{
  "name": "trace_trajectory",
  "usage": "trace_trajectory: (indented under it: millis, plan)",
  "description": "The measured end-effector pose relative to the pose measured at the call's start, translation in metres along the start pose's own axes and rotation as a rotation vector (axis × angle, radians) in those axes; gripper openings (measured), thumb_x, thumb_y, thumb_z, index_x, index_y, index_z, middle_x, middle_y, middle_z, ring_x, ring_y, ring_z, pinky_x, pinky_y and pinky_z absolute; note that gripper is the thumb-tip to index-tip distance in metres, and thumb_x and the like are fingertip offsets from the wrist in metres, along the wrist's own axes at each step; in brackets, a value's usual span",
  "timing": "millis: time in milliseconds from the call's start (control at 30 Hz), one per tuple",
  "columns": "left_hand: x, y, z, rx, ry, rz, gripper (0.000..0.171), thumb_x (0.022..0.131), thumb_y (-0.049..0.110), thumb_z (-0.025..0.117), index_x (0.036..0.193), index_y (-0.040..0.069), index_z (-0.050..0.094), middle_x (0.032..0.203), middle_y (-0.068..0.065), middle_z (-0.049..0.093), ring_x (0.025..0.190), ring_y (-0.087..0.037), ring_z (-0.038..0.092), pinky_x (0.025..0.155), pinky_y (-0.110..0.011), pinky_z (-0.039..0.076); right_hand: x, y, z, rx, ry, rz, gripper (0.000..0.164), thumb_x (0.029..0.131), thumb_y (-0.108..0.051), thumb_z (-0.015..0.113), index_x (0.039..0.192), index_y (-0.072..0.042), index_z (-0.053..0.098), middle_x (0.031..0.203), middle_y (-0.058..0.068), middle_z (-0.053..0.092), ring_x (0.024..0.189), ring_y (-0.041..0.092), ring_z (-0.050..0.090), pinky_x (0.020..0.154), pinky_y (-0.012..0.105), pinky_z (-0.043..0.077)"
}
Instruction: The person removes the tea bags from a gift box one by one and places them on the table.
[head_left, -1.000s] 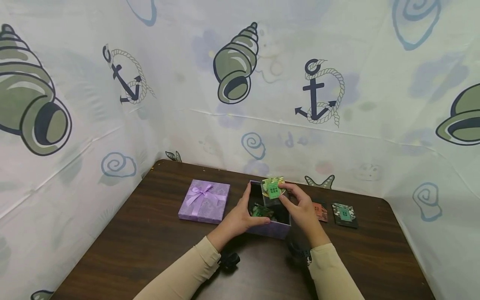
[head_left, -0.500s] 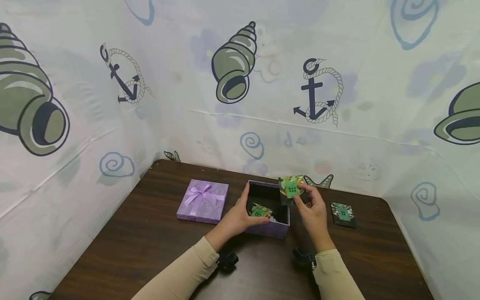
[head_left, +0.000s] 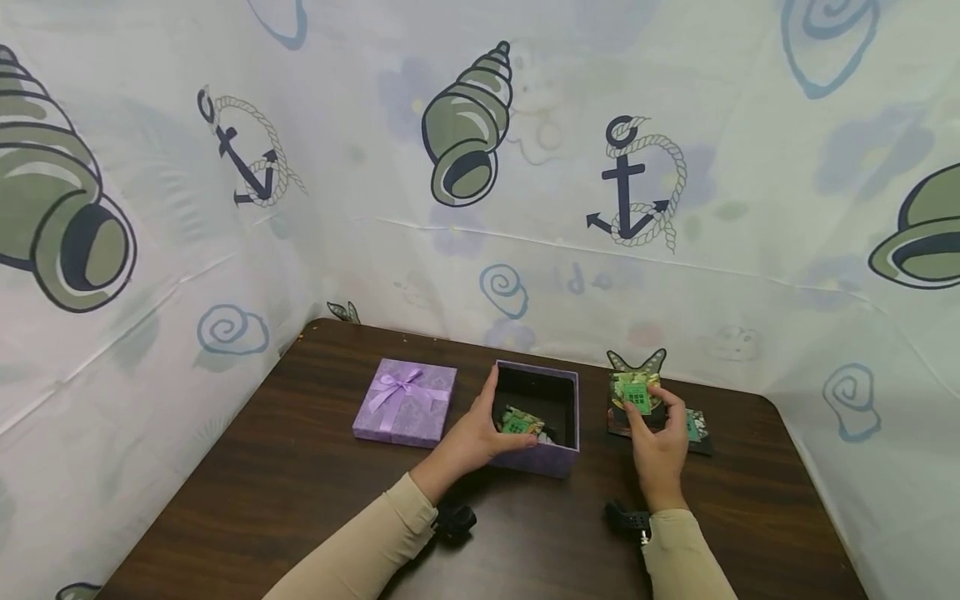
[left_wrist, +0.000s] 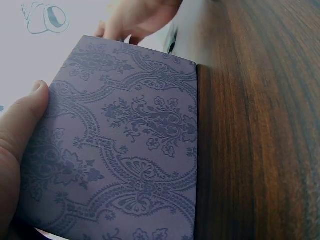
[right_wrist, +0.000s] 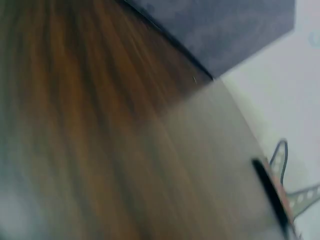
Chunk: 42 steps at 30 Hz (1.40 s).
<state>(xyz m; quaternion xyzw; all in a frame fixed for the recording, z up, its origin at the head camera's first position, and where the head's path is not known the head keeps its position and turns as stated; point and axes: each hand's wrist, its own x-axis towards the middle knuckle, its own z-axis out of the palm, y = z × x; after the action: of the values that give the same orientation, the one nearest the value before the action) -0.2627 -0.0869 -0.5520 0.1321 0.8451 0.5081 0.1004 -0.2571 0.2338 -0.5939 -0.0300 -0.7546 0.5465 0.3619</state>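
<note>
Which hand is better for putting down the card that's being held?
Probably the right hand: it pinches the card, out to the right of the box. The left hand is farther from that card and busy holding the box.

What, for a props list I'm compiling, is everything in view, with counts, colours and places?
Gift box base: 1, purple with black interior, centre of table
Gift box lid: 1, purple, left of the base
Ribbon bow: 1, lilac, on the lid
Boxed packet: at least 1, green and yellow, inside the base
Held square packet: 1, green, yellow and black, in the right hand
Covered packet: 1, dark with some red, mostly hidden behind the held one
Far-right packet: 1, black with teal label, on table
Table: 1, dark brown, below everything
Shell-and-anchor cloth: sheet count unclear, whitish, around table
Wrist devices: 2, black, at the wrists
Sleeves: 2, beige, on the forearms
Left hand: 1, gripping the base
Right hand: 1, pinching a packet
</note>
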Motion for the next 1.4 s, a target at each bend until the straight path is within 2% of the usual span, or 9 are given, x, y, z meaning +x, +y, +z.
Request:
trace_trajectory:
  millis: [100, 300, 500, 700, 800, 933, 1167, 1300, 1400]
  plan:
    - [0.0, -0.002, 0.0, -0.002, 0.003, 0.006, 0.139, 0.079, 0.065, 0.092, 0.174, 0.044, -0.008, 0.185, -0.01, 0.013, 0.162, -0.046, 0.035, 0.126, -0.068, 0.036, 0.0, 0.008, -0.01, -0.006, 0.049, -0.02, 0.049, 0.097, -0.004, 0.082, 0.142, -0.002, 0.063, 0.141, 0.012, 0.062, 0.137, 0.01, 0.053, 0.108, 0.017, 0.039]
    - [0.001, -0.003, 0.001, -0.005, -0.004, 0.006, 0.139, 0.08, 0.065, 0.092, 0.174, 0.043, -0.008, 0.185, -0.01, 0.013, 0.163, -0.046, 0.034, 0.126, -0.069, 0.035, 0.003, 0.018, -0.032, -0.017, 0.086, -0.023, 0.042, 0.1, -0.011, 0.08, 0.139, -0.002, 0.065, 0.138, 0.009, 0.061, 0.131, 0.002, 0.053, 0.104, 0.017, 0.04]
    - [0.001, -0.003, 0.003, 0.002, -0.006, 0.003, 0.139, 0.079, 0.067, 0.091, 0.175, 0.043, -0.008, 0.184, -0.011, 0.014, 0.161, -0.046, 0.037, 0.125, -0.069, 0.037, 0.013, 0.035, -0.057, -0.119, 0.153, 0.003, 0.042, 0.102, -0.019, 0.08, 0.14, -0.006, 0.066, 0.138, 0.007, 0.062, 0.133, 0.008, 0.051, 0.11, 0.022, 0.038]
    - [0.0, -0.002, 0.004, -0.007, -0.01, 0.005, 0.139, 0.081, 0.062, 0.092, 0.175, 0.041, -0.008, 0.184, -0.013, 0.014, 0.155, -0.048, 0.045, 0.122, -0.068, 0.041, 0.024, 0.047, -0.084, -0.214, 0.238, 0.096, 0.043, 0.103, -0.03, 0.079, 0.14, -0.012, 0.067, 0.137, 0.005, 0.061, 0.136, 0.027, 0.051, 0.116, 0.047, 0.04]
    - [-0.001, -0.001, 0.004, -0.012, -0.011, 0.003, 0.139, 0.081, 0.062, 0.093, 0.174, 0.044, -0.009, 0.184, -0.011, 0.013, 0.158, -0.047, 0.042, 0.124, -0.068, 0.039, 0.028, 0.051, -0.097, -0.248, 0.244, 0.118, 0.045, 0.104, -0.031, 0.077, 0.141, -0.007, 0.065, 0.138, 0.014, 0.06, 0.135, 0.034, 0.049, 0.114, 0.058, 0.039]
    - [-0.001, 0.001, 0.005, -0.015, -0.015, 0.0, 0.139, 0.08, 0.063, 0.093, 0.173, 0.048, -0.009, 0.184, -0.01, 0.013, 0.158, -0.046, 0.041, 0.125, -0.068, 0.037, 0.034, 0.055, -0.114, -0.307, 0.254, 0.136, 0.047, 0.105, -0.03, 0.074, 0.141, -0.002, 0.063, 0.137, 0.023, 0.059, 0.129, 0.037, 0.047, 0.11, 0.06, 0.038]
    - [0.002, -0.001, 0.008, 0.0, -0.006, 0.015, 0.14, 0.08, 0.064, 0.092, 0.175, 0.043, -0.008, 0.184, -0.011, 0.015, 0.158, -0.046, 0.042, 0.124, -0.068, 0.038, 0.047, 0.069, -0.148, -0.371, 0.248, 0.174, 0.047, 0.104, -0.028, 0.075, 0.137, 0.003, 0.065, 0.139, 0.029, 0.063, 0.139, 0.051, 0.05, 0.12, 0.064, 0.036]
    - [0.002, 0.0, 0.007, -0.004, 0.0, 0.009, 0.139, 0.08, 0.063, 0.093, 0.172, 0.049, -0.01, 0.184, -0.01, 0.015, 0.158, -0.046, 0.043, 0.124, -0.067, 0.04, 0.052, 0.076, -0.159, -0.369, 0.219, 0.269, 0.049, 0.105, -0.032, 0.074, 0.138, 0.002, 0.066, 0.145, 0.028, 0.061, 0.143, 0.048, 0.052, 0.124, 0.06, 0.038]
    - [0.003, 0.001, 0.005, -0.008, 0.006, 0.008, 0.139, 0.079, 0.063, 0.093, 0.173, 0.048, -0.009, 0.184, -0.009, 0.014, 0.158, -0.046, 0.041, 0.124, -0.067, 0.039, 0.055, 0.079, -0.161, -0.325, 0.179, 0.365, 0.054, 0.105, -0.038, 0.072, 0.144, -0.001, 0.065, 0.154, 0.026, 0.056, 0.15, 0.044, 0.048, 0.128, 0.058, 0.036]
